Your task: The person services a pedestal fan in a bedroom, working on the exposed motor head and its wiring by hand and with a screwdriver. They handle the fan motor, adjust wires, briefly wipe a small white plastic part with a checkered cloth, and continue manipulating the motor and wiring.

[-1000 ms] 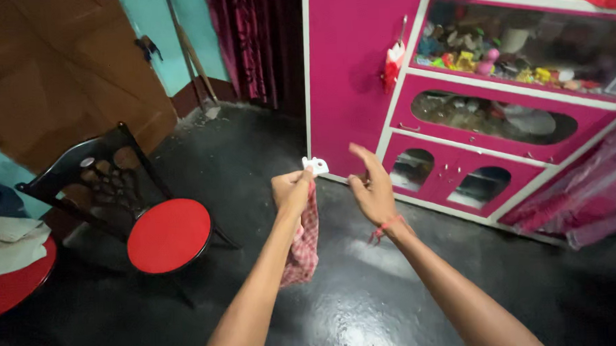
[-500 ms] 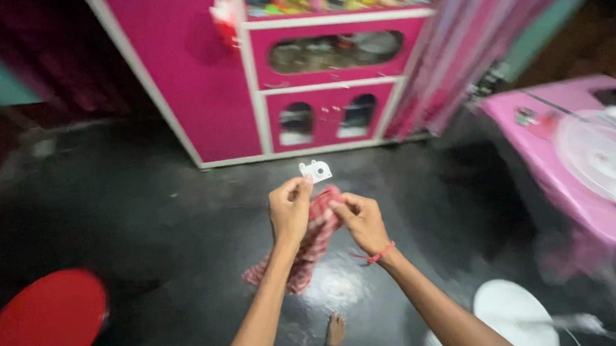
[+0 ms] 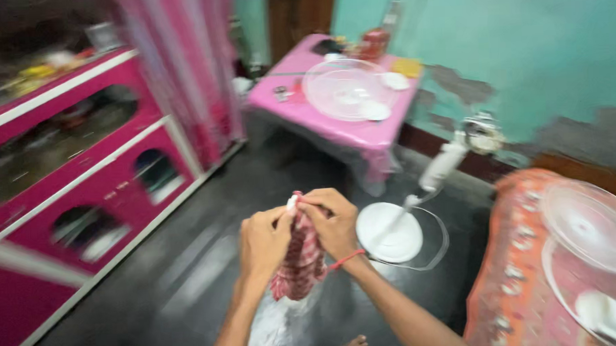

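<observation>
Both my hands are raised in front of me over the dark floor. My left hand point(image 3: 263, 243) and my right hand point(image 3: 333, 223) pinch the top of a red and white checked cloth point(image 3: 299, 265) that hangs down between them. A small white tag point(image 3: 292, 204) sticks up where the fingers meet. A red thread band point(image 3: 345, 259) circles my right wrist. The view is motion-blurred.
A pink cabinet point(image 3: 63, 195) with glass doors stands at the left. A pink table point(image 3: 340, 124) with a clear dome cover sits at the back. A white pedestal fan base point(image 3: 390, 233) lies on the floor. An orange patterned surface point(image 3: 510, 289) with clear lids is at right.
The view has swung right from the cabinet to the pink table and teal wall. My hands have drawn closer together on the cloth, bunching it between them.
</observation>
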